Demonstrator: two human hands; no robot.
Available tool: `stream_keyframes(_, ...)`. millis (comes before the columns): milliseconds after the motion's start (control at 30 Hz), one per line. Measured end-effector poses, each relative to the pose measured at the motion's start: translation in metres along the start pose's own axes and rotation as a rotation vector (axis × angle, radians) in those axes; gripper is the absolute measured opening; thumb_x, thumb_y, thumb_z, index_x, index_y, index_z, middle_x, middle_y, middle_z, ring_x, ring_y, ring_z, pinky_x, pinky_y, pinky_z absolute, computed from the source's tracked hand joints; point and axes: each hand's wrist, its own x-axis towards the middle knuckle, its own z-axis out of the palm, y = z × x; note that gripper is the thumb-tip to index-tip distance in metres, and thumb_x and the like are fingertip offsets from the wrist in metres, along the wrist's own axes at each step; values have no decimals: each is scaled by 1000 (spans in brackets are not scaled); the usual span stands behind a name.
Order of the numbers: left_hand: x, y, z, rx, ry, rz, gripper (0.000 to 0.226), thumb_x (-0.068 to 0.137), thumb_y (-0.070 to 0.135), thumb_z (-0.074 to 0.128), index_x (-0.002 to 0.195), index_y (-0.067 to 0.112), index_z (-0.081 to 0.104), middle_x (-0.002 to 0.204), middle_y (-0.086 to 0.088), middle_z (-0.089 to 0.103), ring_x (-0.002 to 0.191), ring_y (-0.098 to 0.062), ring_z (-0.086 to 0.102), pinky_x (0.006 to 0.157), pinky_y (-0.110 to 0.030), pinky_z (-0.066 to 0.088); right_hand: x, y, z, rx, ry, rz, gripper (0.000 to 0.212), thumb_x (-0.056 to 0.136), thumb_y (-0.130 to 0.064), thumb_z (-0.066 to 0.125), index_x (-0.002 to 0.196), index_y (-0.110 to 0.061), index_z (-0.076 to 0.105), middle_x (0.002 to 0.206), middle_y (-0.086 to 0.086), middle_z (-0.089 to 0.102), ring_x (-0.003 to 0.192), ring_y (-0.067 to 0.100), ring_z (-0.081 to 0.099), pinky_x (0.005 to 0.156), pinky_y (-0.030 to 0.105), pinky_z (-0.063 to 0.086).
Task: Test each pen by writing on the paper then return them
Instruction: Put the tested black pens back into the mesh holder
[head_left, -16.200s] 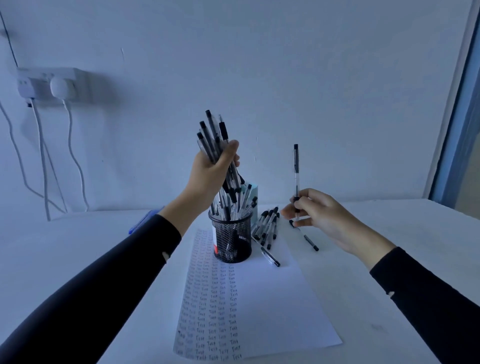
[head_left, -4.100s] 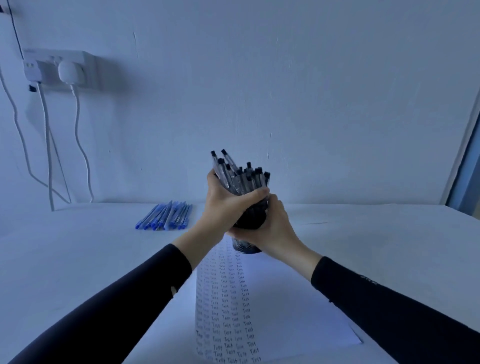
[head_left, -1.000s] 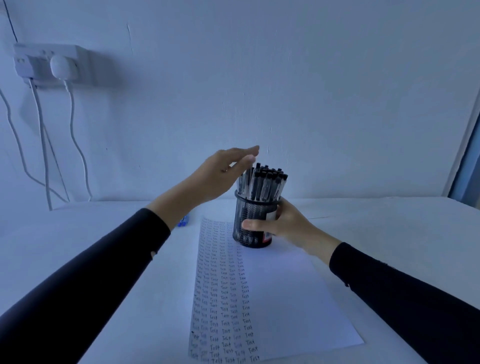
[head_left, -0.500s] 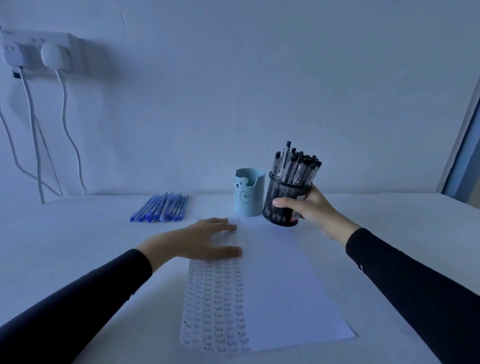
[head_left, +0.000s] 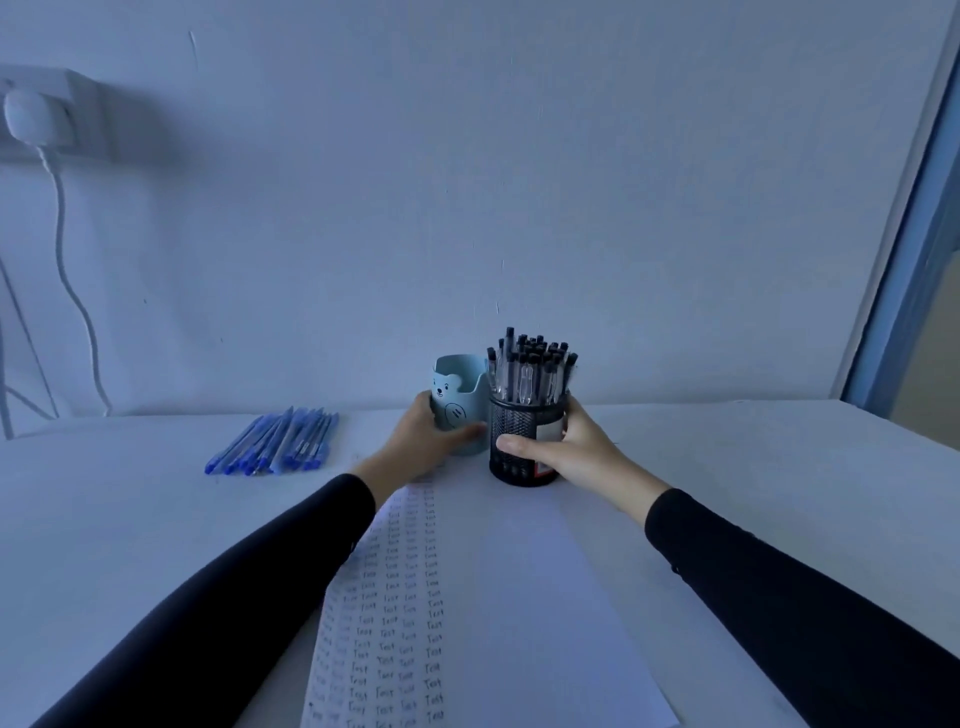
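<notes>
Head-worn wide camera looks forward, down across the table (head_left: 156, 519).

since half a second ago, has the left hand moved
Yes. The left hand has left the paper and gone forward to the blue bear cup, which it now grips.

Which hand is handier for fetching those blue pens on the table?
Probably the left hand: it holds the pale blue bear cup, nearer the blue pens; the right hand grips the black mesh pot.
</notes>
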Motion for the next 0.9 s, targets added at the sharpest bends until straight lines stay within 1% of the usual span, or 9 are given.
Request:
stream_keyframes(67,3,-1,-1,15,51,31,61,72,43,82,111,11,48,101,0,61,92,-17,61,71,-26,51,0,3,0,6,36,12,86,58,-50,91,127,-27,45,114,-10,67,102,6,66,79,32,59)
stream_keyframes(200,-2,12,-18,-103,220,44,61,75,45,78,116,12,47,107,-1,60,99,-18,59,77,-25,49,-3,-1,6,69,120,2,78,65,-33,91,121,-25,37,109,-3,67,94,6,68,63,22,56)
stream_keyframes(400,-48,12,-48,-41,69,112,73,65,53,78,123,16,53,112,3,65,101,-12,64,82,-27,55,-2,-4,13,58,117,7,79,67,-37,90,124,-26,36,111,-7,62,100,9,65,69,24,56)
stream_keyframes(500,-77,5,-60,-30,-68,147,71,66,46,81,124,20,49,114,5,64,104,-11,64,82,-26,57,-7,-4,15,42,29,23,94,71,-54,81,140,-30,23,123,-11,53,116,9,56,81,19,53)
stream_keyframes(600,-98,-10,-74,26,-150,151,77,61,52,84,125,25,50,117,8,64,105,-4,64,88,-28,56,-13,-14,16,6,207,-2,115,67,-84,61,153,-39,-1,155,-7,24,145,21,25,110,47,39)
stream_keyframes(667,-103,-21,-85,60,-134,126,84,54,63,84,123,29,51,116,12,66,105,-3,64,93,-32,54,-19,-28,18,-11,398,-139,96,82,-70,51,155,-30,4,161,-13,7,149,10,6,122,49,13)
stream_keyframes(700,-105,-25,-90,69,-166,120,86,53,66,83,124,30,50,118,14,65,109,-3,62,97,-33,52,-23,-37,19,-52,465,-270,80,88,-54,50,154,-25,14,158,-12,13,147,8,10,121,50,13)
stream_keyframes(800,-104,-25,-104,86,-294,173,94,64,65,76,141,27,39,136,17,54,128,0,48,111,-28,36,-31,-55,32,-131,486,-579,47,85,-16,52,128,-33,42,128,-27,41,123,10,42,96,56,45)
stream_keyframes(900,-86,-17,-135,53,-6,91,81,79,71,43,140,18,41,135,6,54,123,-9,52,102,-31,42,-36,-66,41,-280,479,-753,30,79,-1,50,103,-17,58,108,-12,56,104,16,55,87,43,47)
